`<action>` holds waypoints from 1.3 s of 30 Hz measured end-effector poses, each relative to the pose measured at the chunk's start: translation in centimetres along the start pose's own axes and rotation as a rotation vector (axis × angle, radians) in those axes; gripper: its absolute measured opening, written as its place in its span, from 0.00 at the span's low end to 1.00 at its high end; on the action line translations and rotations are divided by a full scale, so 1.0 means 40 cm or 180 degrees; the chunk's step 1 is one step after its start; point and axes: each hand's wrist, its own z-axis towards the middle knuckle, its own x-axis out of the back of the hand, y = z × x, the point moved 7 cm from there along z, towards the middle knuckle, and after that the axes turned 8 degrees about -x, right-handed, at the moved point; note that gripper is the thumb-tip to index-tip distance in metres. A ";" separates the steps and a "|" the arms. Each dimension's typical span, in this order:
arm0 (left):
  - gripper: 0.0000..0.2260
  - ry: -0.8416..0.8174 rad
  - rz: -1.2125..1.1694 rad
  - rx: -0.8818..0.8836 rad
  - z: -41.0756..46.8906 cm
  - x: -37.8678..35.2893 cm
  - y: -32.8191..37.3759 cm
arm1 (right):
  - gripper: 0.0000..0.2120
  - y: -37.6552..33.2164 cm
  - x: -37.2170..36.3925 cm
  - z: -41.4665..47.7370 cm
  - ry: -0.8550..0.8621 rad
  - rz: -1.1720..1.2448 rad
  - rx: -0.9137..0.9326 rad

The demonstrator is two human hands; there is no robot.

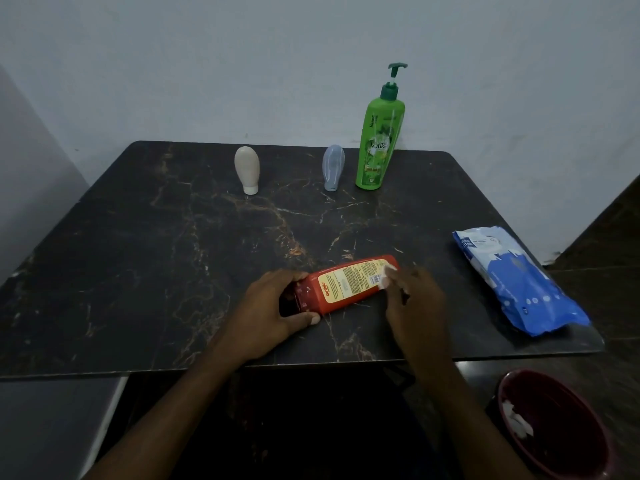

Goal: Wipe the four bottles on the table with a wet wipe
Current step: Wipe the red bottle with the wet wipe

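Red bottle lies flat on table, left hand gripping its cap end. Right hand pinches wipe against the other end. Beyond the hands, upright: beige bottle, blue bottle, green pump bottle. Right of grip: wipe pack. Bin holds white scraps.

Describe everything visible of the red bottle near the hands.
The red bottle looks like glossy plastic, with a yellow printed label and a dark cap. It lies on its side near the front edge of the table. The left hand grips its cap end; the right hand holds a white wipe against its other end.
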 end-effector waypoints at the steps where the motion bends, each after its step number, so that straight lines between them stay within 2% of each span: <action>1: 0.33 0.0005 -0.0005 -0.0012 -0.001 0.000 0.001 | 0.09 0.018 0.014 0.020 0.0085 0.0063 -0.0227; 4: 0.33 0.0024 0.0039 -0.0093 -0.002 0.001 0.007 | 0.10 0.012 0.024 0.057 0.0121 -0.0115 -0.0478; 8: 0.31 0.0065 0.0154 -0.0200 -0.006 0.003 0.019 | 0.16 -0.099 -0.035 0.026 -0.0153 -0.0441 -0.0003; 12: 0.27 0.0249 0.0169 -0.0537 -0.013 0.019 0.055 | 0.26 -0.213 -0.122 -0.083 -0.0518 -0.0537 0.1098; 14: 0.29 0.0283 0.0167 -0.0575 -0.016 0.022 0.061 | 0.28 -0.215 -0.124 -0.096 -0.0508 -0.0538 0.1266; 18: 0.27 0.0158 0.0221 -0.0470 -0.016 0.012 0.050 | 0.19 -0.110 -0.044 0.020 -0.0111 -0.0925 0.0727; 21: 0.27 0.0122 0.0201 -0.0475 -0.017 0.009 0.051 | 0.14 -0.022 0.024 0.095 -0.0121 -0.0986 0.0136; 23: 0.27 0.0127 0.0184 -0.0481 -0.018 0.010 0.053 | 0.15 -0.013 0.028 0.098 -0.0140 -0.0960 -0.0026; 29: 0.27 0.0269 0.0199 -0.0454 -0.022 0.017 0.055 | 0.18 -0.178 -0.059 -0.016 -0.0326 -0.0471 0.0604; 32: 0.28 0.0403 0.0102 -0.0499 -0.024 0.026 0.064 | 0.23 -0.251 -0.098 -0.080 -0.0577 -0.0530 0.1181; 34: 0.29 0.0434 0.0047 -0.0531 -0.024 0.032 0.069 | 0.25 -0.254 -0.097 -0.093 -0.0600 -0.0507 0.1321; 39: 0.24 0.0389 -0.0156 -0.0411 -0.021 0.026 0.057 | 0.18 -0.196 -0.078 -0.142 -0.0286 -0.0188 0.1573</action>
